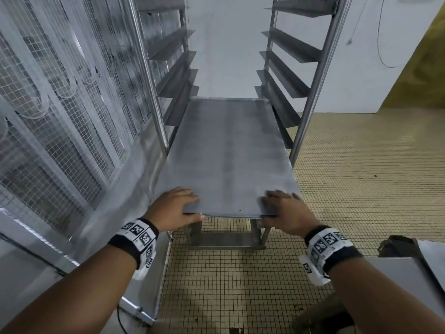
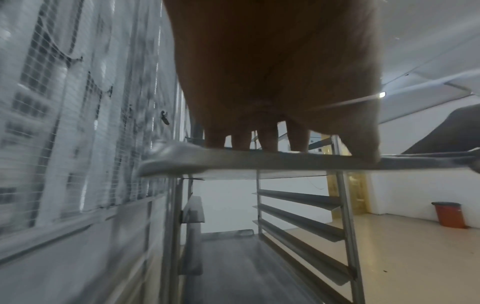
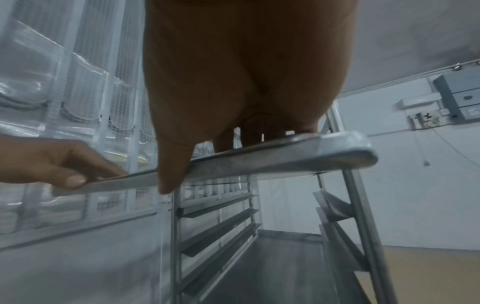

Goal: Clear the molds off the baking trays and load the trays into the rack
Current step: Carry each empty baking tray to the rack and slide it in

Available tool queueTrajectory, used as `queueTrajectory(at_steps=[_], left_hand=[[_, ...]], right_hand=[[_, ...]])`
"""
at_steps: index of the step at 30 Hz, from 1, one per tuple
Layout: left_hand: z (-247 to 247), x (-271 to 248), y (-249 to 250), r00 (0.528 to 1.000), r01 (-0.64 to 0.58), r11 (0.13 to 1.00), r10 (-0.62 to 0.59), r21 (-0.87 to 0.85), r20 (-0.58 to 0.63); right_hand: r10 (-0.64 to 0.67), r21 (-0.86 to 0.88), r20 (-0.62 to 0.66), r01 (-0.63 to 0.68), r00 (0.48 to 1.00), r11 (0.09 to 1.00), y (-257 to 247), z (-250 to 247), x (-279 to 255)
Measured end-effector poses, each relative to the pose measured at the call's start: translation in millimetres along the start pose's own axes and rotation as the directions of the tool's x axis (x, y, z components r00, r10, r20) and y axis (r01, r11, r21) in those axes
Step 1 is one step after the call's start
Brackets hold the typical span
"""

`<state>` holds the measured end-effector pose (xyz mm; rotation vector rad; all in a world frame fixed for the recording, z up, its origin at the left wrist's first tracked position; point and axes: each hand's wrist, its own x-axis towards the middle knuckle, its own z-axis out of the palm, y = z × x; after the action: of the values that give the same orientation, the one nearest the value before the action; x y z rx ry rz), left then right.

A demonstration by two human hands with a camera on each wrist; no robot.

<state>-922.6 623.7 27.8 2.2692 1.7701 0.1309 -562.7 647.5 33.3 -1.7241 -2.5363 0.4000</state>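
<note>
Head view: my left hand (image 1: 174,208) and right hand (image 1: 286,212) pinch the tray's (image 1: 226,150) near edge, fingers (image 1: 186,192) flat on top, thumbs below. Beyond my fingers, its far end sits between the rack's (image 1: 310,97) rails.

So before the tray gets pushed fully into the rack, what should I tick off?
1. Baking tray clear of molds: ok.
2. Left hand grips the near-left corner: ok.
3. Right hand grips the near-right corner: ok.
4. Far end between the rack uprights: ok.
5. Tray edges seated on matching runners: cannot tell.
6. Slot ahead free of other trays: ok.
</note>
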Motion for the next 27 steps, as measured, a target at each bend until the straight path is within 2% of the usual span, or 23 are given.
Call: queueTrajectory(at_steps=[5, 10, 14, 18, 23, 27], left_hand=[[12.6, 17.7, 29.6, 0.995, -0.097, 0.992, 0.099, 0.081, -0.024], [31.2, 26.7, 29.6, 0.986, -0.12, 0.971, 0.142, 0.208, -0.092], [41.5, 30.1, 36.9, 0.988, -0.031, 0.966, 0.068, 0.257, -0.138], [46.4, 40.5, 48.6, 0.986, 0.071, 0.968, -0.032, 0.241, -0.163], [49.7, 56.7, 50.4, 0.982, 0.101, 0.968, -0.059, 0.23, -0.182], [44.9, 74.4, 49.3, 0.982, 0.111, 0.969, -0.073, 0.222, -0.174]], right_hand=[[-0.065, -0.013, -0.124, 0.064, 0.99, 0.998, -29.9, 18.3, 4.0], [-0.101, -0.015, -0.152, 0.1, 0.983, 0.995, -43.1, 38.6, 12.1], [-0.114, -0.064, -0.238, 0.102, 0.965, 0.993, -38.0, 44.0, 20.9], [-0.068, -0.084, -0.262, 0.047, 0.963, 0.995, -36.1, 46.0, 30.0], [-0.037, -0.067, -0.269, 0.019, 0.963, 0.998, -30.0, 47.0, 43.4], [-0.044, -0.062, -0.327, 0.025, 0.944, 0.998, -19.9, 47.9, 62.0]])
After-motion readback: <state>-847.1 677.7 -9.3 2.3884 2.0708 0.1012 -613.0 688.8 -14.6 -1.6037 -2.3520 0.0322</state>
